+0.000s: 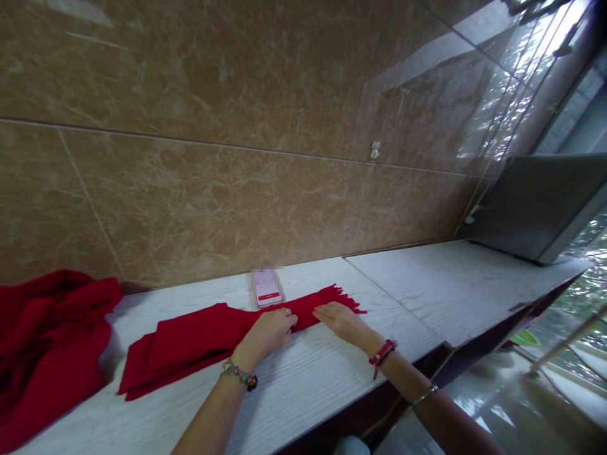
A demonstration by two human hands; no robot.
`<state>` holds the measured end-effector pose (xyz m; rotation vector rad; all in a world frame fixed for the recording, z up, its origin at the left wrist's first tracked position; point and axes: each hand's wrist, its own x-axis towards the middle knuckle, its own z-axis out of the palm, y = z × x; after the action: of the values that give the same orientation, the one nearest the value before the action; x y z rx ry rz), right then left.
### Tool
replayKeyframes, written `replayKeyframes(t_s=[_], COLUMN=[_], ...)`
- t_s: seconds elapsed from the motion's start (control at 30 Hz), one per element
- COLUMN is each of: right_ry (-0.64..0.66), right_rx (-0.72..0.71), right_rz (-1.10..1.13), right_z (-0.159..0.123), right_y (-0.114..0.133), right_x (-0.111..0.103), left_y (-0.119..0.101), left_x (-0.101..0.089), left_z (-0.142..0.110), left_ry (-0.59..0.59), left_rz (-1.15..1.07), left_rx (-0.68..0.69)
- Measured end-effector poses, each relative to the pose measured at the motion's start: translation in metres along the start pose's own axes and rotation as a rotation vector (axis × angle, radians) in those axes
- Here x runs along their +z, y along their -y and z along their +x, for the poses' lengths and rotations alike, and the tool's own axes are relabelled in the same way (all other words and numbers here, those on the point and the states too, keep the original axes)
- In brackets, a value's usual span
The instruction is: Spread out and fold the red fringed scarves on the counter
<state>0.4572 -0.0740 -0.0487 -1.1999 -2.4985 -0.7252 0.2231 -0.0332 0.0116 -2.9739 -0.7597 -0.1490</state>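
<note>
A red scarf (194,335) with a fringed end lies folded in a long strip across the white wood-grain counter (303,392). Its layered, wider part is at the left and the fringe is at the right. My left hand (268,333) presses on the strip near its middle, fingers curled in on the cloth; the thumb side partly hides the grip. Close to the fringe, my right hand (342,321) rests on the scarf with its fingers stretched out together and pointing left.
A heap of red cloth (52,354) sits at the counter's left end. Behind the scarf, a phone (267,287) lies against the brown tiled wall (237,196). A large dark grey box-shaped object (535,202) stands at the far right. The counter's front edge runs beneath my right forearm.
</note>
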Motion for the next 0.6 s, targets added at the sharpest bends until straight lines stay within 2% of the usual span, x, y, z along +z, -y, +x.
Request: replayKeyframes(t_s=[0.3,0.43,0.6], right_ry=[0.039,0.048,0.050], right_rx=[-0.024,-0.058,-0.078], right_rz=[-0.066,-0.069,-0.053], right_z=[0.0018,0.0040,0.0056], right_y=[-0.0017,-0.0034,-0.0038], right_x=[-0.0002,-0.0026,-0.0044], left_y=[-0.0048,-0.0002,0.0036], left_x=[-0.0076,-0.0043,-0.0009], left_z=[0.0006,0.0020,0.0048], left_ry=[0.025,0.013,-0.021], left_rz=[0.040,0.046,0.039], left_rx=[-0.067,-0.037,-0.085])
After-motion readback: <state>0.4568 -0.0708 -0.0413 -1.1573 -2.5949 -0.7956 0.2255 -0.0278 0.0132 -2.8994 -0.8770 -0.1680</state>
